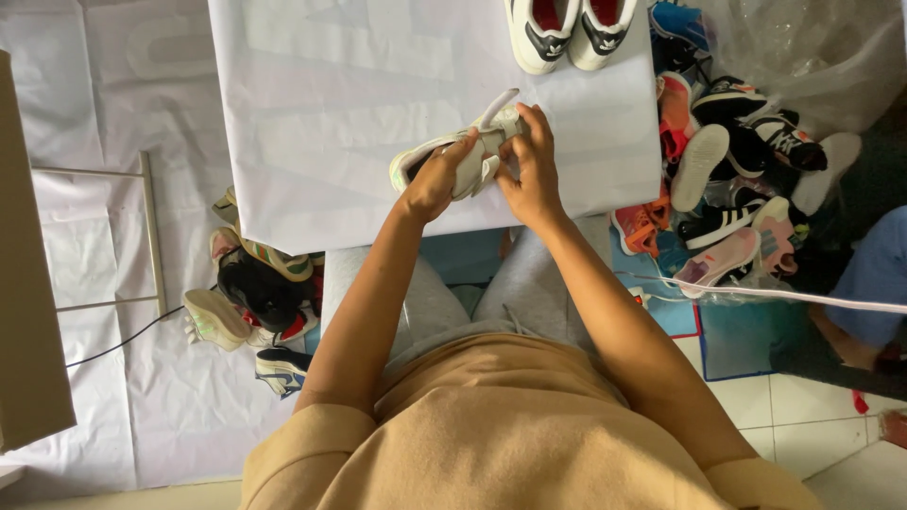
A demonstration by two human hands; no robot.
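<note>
Both hands (482,175) grip white sneaker (453,161), strap raised, on table (312,113).

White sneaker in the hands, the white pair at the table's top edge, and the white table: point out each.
White sneaker (472,161), head view, side panel between the hands.
White pair (569,28), head view, inner edge of the left shoe.
White table (321,104), head view, bare surface.

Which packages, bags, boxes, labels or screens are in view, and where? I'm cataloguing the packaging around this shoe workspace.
Brown cardboard box: left edge, tall, plain flat side.
Clear crumpled plastic bag: top right, behind the heap of mixed shoes.
No labels, signs or screens can be made out.
Left hand and right hand hold a white sneaker, on the white paper-covered table.
</note>
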